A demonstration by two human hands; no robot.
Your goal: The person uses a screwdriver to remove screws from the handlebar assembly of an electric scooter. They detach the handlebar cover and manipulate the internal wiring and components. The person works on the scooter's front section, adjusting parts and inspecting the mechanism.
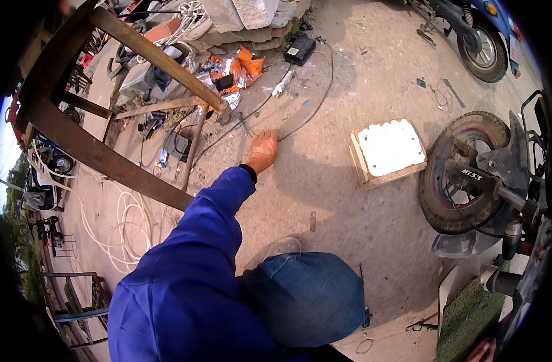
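Note:
My left hand (264, 149), at the end of a blue sleeve with a dark band at the wrist, reaches low over the ground. Its fingers are curled down, closed on a thin black cable (312, 114). From the hand, this cable loops up to a small black box (300, 49) on the ground. Just beyond the fingers, more dark cable crosses the concrete. At the lower right rim, a reddish-brown shape may be part of my right hand (484, 350); its fingers cannot be made out.
A rusty metal frame (101, 151) stands at the left, above coiled pale hose (131, 226). Orange and silver wrappers (242, 69) lie by stone slabs (252, 12). At right, a wooden block with a white top (392, 148) sits near a motorbike wheel (436, 181). Another wheel (484, 54) stands farther back.

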